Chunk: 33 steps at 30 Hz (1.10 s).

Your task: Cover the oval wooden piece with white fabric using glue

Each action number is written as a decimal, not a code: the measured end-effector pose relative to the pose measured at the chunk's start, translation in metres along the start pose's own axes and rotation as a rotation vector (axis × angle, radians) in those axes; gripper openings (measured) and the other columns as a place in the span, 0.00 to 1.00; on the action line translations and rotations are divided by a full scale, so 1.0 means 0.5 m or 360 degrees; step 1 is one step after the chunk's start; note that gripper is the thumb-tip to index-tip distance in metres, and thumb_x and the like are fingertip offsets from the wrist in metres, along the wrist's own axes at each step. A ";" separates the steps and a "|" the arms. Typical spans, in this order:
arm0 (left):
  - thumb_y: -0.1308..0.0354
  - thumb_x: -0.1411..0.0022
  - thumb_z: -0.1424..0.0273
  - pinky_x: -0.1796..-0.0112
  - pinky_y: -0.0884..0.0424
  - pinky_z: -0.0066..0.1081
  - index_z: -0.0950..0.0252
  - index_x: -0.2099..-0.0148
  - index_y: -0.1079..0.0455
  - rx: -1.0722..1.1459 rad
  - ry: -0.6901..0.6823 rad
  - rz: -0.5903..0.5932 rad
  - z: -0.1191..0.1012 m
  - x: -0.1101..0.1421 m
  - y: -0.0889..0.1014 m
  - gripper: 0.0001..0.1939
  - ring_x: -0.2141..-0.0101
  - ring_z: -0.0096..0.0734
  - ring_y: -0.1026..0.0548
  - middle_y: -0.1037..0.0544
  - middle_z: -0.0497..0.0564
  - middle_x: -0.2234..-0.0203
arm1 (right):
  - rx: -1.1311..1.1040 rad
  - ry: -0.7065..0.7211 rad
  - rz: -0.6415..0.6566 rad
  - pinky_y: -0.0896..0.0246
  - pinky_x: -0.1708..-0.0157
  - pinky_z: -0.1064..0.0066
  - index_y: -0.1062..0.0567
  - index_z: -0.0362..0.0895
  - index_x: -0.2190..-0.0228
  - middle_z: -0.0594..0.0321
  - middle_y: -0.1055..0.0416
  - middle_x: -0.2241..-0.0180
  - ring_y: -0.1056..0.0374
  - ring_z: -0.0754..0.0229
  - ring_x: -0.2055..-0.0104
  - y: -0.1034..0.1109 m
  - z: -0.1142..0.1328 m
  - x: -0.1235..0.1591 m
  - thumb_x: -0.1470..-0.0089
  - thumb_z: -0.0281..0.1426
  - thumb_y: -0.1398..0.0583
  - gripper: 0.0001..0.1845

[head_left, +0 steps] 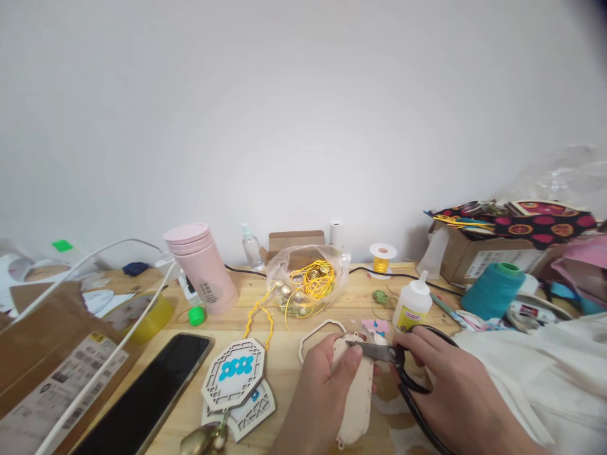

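Observation:
My left hand [326, 374] is closed on a pale, flat tag [356, 404] with rounded corners and a small loop at its lower end. A pair of black-handled scissors [377, 351] is in my right hand [443, 373], its blades looking nearly closed. Their tip lies over the tag's upper part, close to my left thumb. Behind my left hand, a thin white frame [310, 335] rests on the table. Left of it lies an octagonal openwork pendant [236, 373] with blue shapes and a yellow cord, partly over a fan-shaped piece [258, 407].
A glue bottle [411, 304] stands behind my right hand. Farther back are a clear bag [308, 278] with bells and yellow cord, and a yellow spool [380, 260]. At left are a pink tumbler [202, 268], a phone [147, 392] and a cardboard box [57, 354]; white cloth [535, 366] lies right.

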<state>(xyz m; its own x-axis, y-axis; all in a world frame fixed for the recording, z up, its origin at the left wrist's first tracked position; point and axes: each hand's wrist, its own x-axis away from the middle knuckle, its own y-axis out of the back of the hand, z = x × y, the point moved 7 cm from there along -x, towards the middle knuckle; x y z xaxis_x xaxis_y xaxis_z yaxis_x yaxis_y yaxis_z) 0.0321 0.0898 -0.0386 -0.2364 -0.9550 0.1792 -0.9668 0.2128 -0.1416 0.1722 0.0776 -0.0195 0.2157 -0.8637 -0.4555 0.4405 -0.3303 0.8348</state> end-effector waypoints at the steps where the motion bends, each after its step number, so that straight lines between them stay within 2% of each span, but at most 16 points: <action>1: 0.47 0.44 0.63 0.78 0.35 0.23 0.69 0.63 0.34 -0.0001 -0.0004 0.0005 0.000 0.000 -0.001 0.13 0.80 0.25 0.29 0.23 0.50 0.79 | 0.0021 0.0021 -0.0019 0.35 0.78 0.65 0.30 0.48 0.66 0.61 0.29 0.72 0.30 0.54 0.74 0.003 0.000 0.000 0.58 0.26 0.46 0.15; 6: 0.47 0.44 0.64 0.77 0.34 0.24 0.69 0.61 0.34 0.0031 0.0009 -0.0013 0.000 0.003 -0.003 0.13 0.79 0.26 0.28 0.23 0.49 0.79 | 0.0074 0.0060 -0.0090 0.34 0.80 0.64 0.29 0.47 0.66 0.60 0.29 0.72 0.30 0.53 0.74 0.007 0.002 0.001 0.60 0.26 0.47 0.16; 10: 0.47 0.44 0.63 0.79 0.35 0.23 0.69 0.62 0.34 0.0042 0.0014 -0.0024 -0.001 0.005 -0.003 0.13 0.80 0.26 0.29 0.24 0.49 0.80 | 0.0005 0.0013 -0.0045 0.35 0.80 0.66 0.29 0.46 0.65 0.60 0.29 0.72 0.30 0.55 0.75 -0.001 0.000 0.004 0.59 0.26 0.47 0.15; 14: 0.47 0.44 0.63 0.78 0.35 0.24 0.69 0.60 0.34 0.0043 -0.0017 0.0009 -0.001 0.005 -0.006 0.15 0.80 0.26 0.29 0.24 0.50 0.80 | 0.0010 0.0048 -0.0017 0.35 0.77 0.65 0.29 0.46 0.65 0.59 0.30 0.72 0.31 0.54 0.72 0.003 0.001 0.001 0.58 0.25 0.48 0.15; 19: 0.47 0.44 0.63 0.77 0.34 0.25 0.69 0.59 0.34 0.0046 0.0031 0.0007 0.006 0.005 -0.006 0.15 0.79 0.28 0.28 0.24 0.50 0.79 | 0.0038 0.0067 0.0027 0.37 0.78 0.66 0.29 0.47 0.66 0.61 0.31 0.74 0.32 0.55 0.74 0.006 -0.002 -0.005 0.59 0.24 0.48 0.16; 27: 0.47 0.45 0.62 0.78 0.35 0.24 0.69 0.60 0.34 0.0038 -0.0018 -0.0042 0.002 0.004 -0.002 0.15 0.80 0.27 0.29 0.24 0.49 0.81 | 0.0029 0.0003 0.0026 0.35 0.79 0.65 0.29 0.46 0.65 0.60 0.29 0.71 0.30 0.54 0.75 -0.004 0.003 0.003 0.61 0.24 0.48 0.18; 33: 0.46 0.45 0.62 0.79 0.35 0.24 0.68 0.59 0.34 0.0030 0.0010 -0.0054 0.006 0.004 -0.002 0.15 0.80 0.28 0.28 0.24 0.49 0.80 | 0.0029 0.0062 -0.0001 0.36 0.78 0.65 0.29 0.46 0.66 0.59 0.30 0.74 0.31 0.53 0.74 0.005 0.003 -0.001 0.59 0.24 0.48 0.16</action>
<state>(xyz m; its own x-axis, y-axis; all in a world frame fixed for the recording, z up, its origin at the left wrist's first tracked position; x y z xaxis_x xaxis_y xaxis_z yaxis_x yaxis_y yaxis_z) 0.0330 0.0869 -0.0408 -0.2041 -0.9603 0.1901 -0.9723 0.1763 -0.1537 0.1718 0.0764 -0.0167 0.2490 -0.8482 -0.4675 0.4249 -0.3381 0.8397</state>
